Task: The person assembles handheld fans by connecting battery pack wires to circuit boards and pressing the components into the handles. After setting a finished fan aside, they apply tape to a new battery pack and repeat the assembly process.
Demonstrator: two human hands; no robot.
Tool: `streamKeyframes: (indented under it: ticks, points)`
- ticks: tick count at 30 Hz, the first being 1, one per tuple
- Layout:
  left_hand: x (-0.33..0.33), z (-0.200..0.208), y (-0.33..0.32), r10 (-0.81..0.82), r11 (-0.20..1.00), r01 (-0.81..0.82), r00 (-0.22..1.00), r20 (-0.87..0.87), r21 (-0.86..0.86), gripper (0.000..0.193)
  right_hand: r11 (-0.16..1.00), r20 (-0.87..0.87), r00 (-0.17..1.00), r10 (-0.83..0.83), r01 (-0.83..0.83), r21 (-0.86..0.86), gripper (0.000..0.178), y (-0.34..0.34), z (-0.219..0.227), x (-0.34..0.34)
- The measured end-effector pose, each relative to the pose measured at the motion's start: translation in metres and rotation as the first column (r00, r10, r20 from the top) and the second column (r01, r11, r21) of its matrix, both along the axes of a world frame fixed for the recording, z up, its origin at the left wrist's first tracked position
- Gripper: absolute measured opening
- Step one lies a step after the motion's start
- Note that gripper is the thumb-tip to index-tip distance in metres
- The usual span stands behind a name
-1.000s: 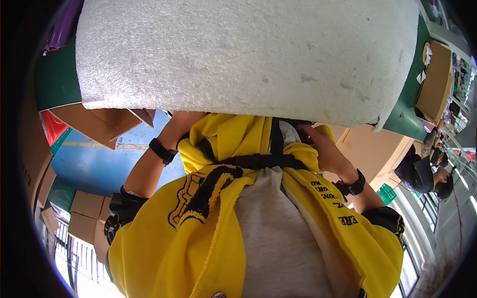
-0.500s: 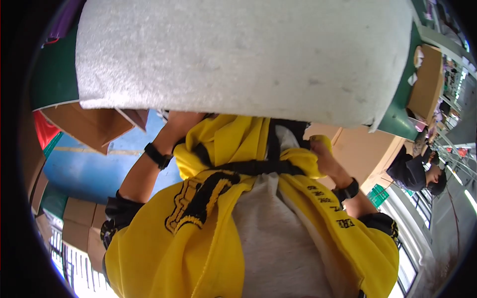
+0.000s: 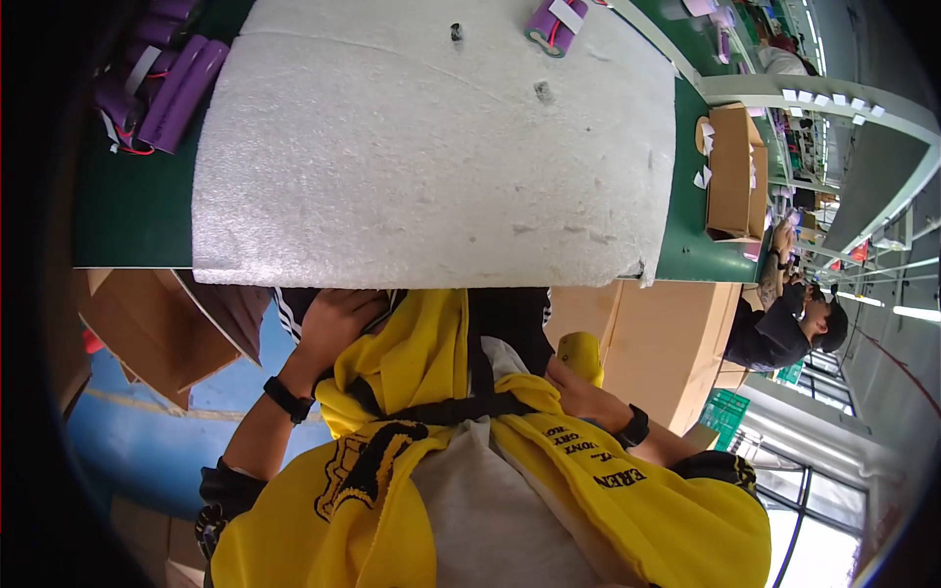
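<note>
My left hand (image 3: 338, 321) is below the front edge of the white foam sheet (image 3: 431, 157), in front of my lap and next to the bunched yellow jacket (image 3: 407, 343). Its fingers are partly tucked behind the edge and the cloth, so their grip does not show. My right hand (image 3: 578, 392) lies close to my body beside the jacket's other side; its fingers are hidden by the cloth. Both wrists wear dark bands. On the foam sheet, a purple battery pack (image 3: 556, 27) with a red wire sits at the far edge.
Several purple battery packs (image 3: 181, 93) lie on the green table (image 3: 137, 225) at left. An open carton (image 3: 735, 176) stands on its right side. Cardboard boxes (image 3: 667, 343) are below the table at right, another open carton (image 3: 162, 328) at left. A co-worker (image 3: 784, 328) sits at far right.
The view has tilted up, bringing more of the foam sheet and the battery packs into sight. My right hand has moved inward from the jacket's right edge, toward my middle.
</note>
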State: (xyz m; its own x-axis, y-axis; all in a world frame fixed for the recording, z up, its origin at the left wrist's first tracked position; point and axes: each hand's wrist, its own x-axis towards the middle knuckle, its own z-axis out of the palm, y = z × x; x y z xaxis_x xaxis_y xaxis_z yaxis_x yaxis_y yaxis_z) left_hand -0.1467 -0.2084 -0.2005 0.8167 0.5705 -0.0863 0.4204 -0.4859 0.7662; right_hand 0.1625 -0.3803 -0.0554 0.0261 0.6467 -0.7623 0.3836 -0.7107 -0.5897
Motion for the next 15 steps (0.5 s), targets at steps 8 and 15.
streamKeyframes:
  ticks: [8,15]
  points:
    - [0.01,-0.007,0.002,-0.02,0.945,-0.048,0.979,0.203,0.323,0.017,0.949,0.035,0.959,0.281,-0.283,0.14,0.03,-0.006,-0.053,0.016]
    - [0.012,-0.014,-0.004,0.004,0.946,-0.086,0.968,0.252,0.312,0.019,0.908,0.138,0.961,0.24,-0.273,0.319,0.031,0.002,-0.047,0.016]
